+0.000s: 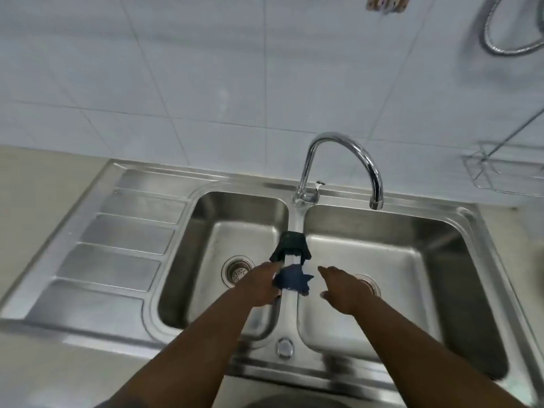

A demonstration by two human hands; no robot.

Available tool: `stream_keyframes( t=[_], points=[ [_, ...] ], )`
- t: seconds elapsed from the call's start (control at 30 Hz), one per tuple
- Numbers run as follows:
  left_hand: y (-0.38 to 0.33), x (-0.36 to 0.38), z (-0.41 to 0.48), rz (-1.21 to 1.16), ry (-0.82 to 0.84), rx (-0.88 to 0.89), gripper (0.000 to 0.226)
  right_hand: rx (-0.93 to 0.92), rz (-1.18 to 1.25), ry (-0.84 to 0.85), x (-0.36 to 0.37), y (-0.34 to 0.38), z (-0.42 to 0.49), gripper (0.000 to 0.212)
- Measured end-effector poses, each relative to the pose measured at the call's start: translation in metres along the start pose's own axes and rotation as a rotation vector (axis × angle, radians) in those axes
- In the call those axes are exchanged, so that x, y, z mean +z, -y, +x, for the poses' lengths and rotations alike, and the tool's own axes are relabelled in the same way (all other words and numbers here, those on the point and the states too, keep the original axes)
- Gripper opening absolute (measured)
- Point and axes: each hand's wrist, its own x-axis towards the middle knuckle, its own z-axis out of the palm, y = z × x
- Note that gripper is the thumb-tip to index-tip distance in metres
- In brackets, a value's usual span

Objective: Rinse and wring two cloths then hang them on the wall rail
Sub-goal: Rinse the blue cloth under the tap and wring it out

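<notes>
Two dark cloths lie over the divider of the steel double sink [294,219]. The farther one, a dark green cloth [290,242], drapes across the divider. The nearer one is a dark blue cloth [294,279]. My left hand [260,285] rests against the blue cloth's left edge, fingers on it. My right hand [341,288] hovers over the right basin, fingers apart, a short gap from the blue cloth. The chrome faucet [353,154] arches over the right basin; no water stream shows.
A ribbed draining board [117,237] lies left of the basins. A wire rack [506,172] hangs on the tiled wall at right, with a metal hose [494,42] above it. A small hook fixture [385,2] sits at the top edge. Beige countertop [38,187] surrounds the sink.
</notes>
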Motion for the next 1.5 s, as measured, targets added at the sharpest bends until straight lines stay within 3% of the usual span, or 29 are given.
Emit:
stream_keyframes(
  t=[0.17, 0.3, 0.4, 0.5, 0.63, 0.73, 0.87, 1.03, 1.17, 1.27, 1.5],
  points=[
    [0.003, 0.023, 0.01, -0.111, -0.138, 0.007, 0.069, -0.116, 0.323, -0.106, 0.027, 0.024, 0.022, 0.08],
    [0.004, 0.022, 0.008, -0.073, -0.168, 0.045, 0.047, -0.058, 0.344, -0.272, 0.035, 0.03, 0.029, 0.052],
    [0.007, 0.022, 0.007, -0.008, -0.186, 0.046, 0.035, -0.085, 0.246, -0.27, 0.029, 0.032, 0.026, 0.026],
    [0.011, 0.011, 0.005, -0.033, -0.2, 0.067, 0.022, -0.123, 0.222, -0.252, 0.016, 0.037, 0.023, 0.018],
    [0.011, -0.017, -0.006, -0.211, -0.214, 0.073, 0.021, -0.168, 0.359, -0.27, -0.018, 0.052, 0.016, 0.014],
    [0.01, -0.038, -0.021, -0.477, -0.215, 0.046, 0.029, -0.175, 0.443, -0.246, -0.05, 0.069, 0.008, 0.009],
    [0.003, -0.064, -0.051, -0.854, -0.217, 0.129, 0.042, -0.215, 0.587, -0.271, -0.083, 0.095, -0.003, 0.012],
    [0.011, -0.077, -0.071, -0.867, -0.185, 0.163, 0.046, -0.298, 0.761, -0.296, -0.105, 0.129, -0.015, 0.019],
    [0.018, -0.077, -0.08, -0.744, -0.196, 0.134, 0.03, -0.372, 0.909, -0.356, -0.112, 0.152, -0.022, 0.033],
    [0.028, -0.074, -0.084, -0.825, -0.259, 0.1, 0.011, -0.41, 1.007, -0.351, -0.117, 0.162, -0.025, 0.054],
    [0.043, -0.083, -0.09, -1.564, -0.391, 0.16, 0.021, -0.258, 1.341, -0.328, -0.084, 0.166, -0.012, 0.043]
  ],
)
